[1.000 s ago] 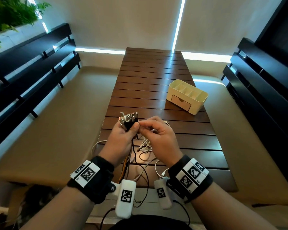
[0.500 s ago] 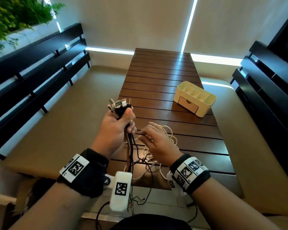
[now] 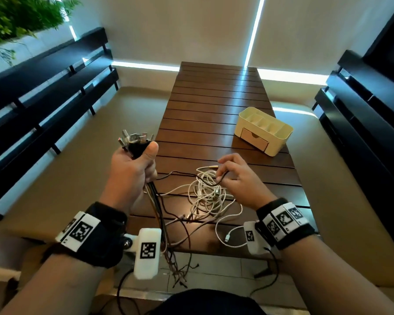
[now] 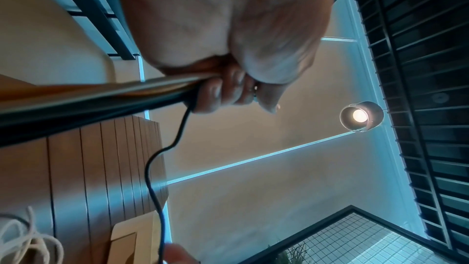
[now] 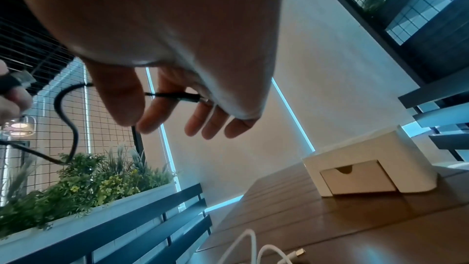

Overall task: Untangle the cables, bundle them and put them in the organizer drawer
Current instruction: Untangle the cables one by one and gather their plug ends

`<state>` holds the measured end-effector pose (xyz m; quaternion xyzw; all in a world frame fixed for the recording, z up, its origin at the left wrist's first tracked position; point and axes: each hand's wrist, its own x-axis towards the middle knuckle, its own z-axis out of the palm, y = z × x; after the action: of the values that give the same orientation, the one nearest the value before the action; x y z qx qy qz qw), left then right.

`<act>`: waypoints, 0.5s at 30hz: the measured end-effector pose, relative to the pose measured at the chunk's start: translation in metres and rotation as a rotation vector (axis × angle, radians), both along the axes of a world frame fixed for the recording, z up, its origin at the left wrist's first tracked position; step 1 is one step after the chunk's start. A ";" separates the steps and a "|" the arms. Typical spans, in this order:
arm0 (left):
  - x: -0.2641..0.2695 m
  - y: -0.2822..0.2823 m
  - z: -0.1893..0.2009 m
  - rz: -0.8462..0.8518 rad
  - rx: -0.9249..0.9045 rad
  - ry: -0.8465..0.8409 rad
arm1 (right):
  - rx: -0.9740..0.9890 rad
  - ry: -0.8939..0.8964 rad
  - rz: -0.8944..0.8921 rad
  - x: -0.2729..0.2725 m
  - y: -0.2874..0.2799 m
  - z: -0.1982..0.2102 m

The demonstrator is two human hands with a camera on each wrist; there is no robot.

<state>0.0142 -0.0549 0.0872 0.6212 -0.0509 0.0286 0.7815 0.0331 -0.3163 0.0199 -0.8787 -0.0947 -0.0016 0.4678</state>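
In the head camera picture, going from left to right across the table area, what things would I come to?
left hand gripping a bunch of cable plugs → tangle of white cables → right hand → cream organizer

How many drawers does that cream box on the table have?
1. The cream plastic organizer box standing on the brown slatted wooden table shows one tan drawer, closed, low in its front face. Its other sides are hidden, so more could exist.

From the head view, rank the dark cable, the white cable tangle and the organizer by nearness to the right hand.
1. dark cable: pinched in the right hand.
2. white cable tangle: on the table, just left of it.
3. organizer: farther back, to the right.
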 end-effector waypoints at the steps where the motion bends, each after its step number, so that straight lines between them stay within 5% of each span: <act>1: 0.001 0.001 0.000 0.010 -0.005 0.009 | 0.009 -0.002 0.034 -0.005 -0.001 0.004; 4: 0.004 0.007 0.000 0.038 -0.035 0.062 | -0.032 0.141 0.199 -0.020 0.001 0.009; 9: 0.003 0.015 -0.011 -0.114 0.053 0.209 | -0.415 0.571 0.489 -0.044 0.020 -0.007; 15: -0.024 0.009 -0.038 -0.176 0.037 0.272 | 0.012 0.555 0.298 -0.055 0.047 -0.026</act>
<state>-0.0095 -0.0463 0.0490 0.6269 0.0005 -0.1253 0.7690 -0.0219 -0.2691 -0.0063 -0.8193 -0.0909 0.3065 0.4759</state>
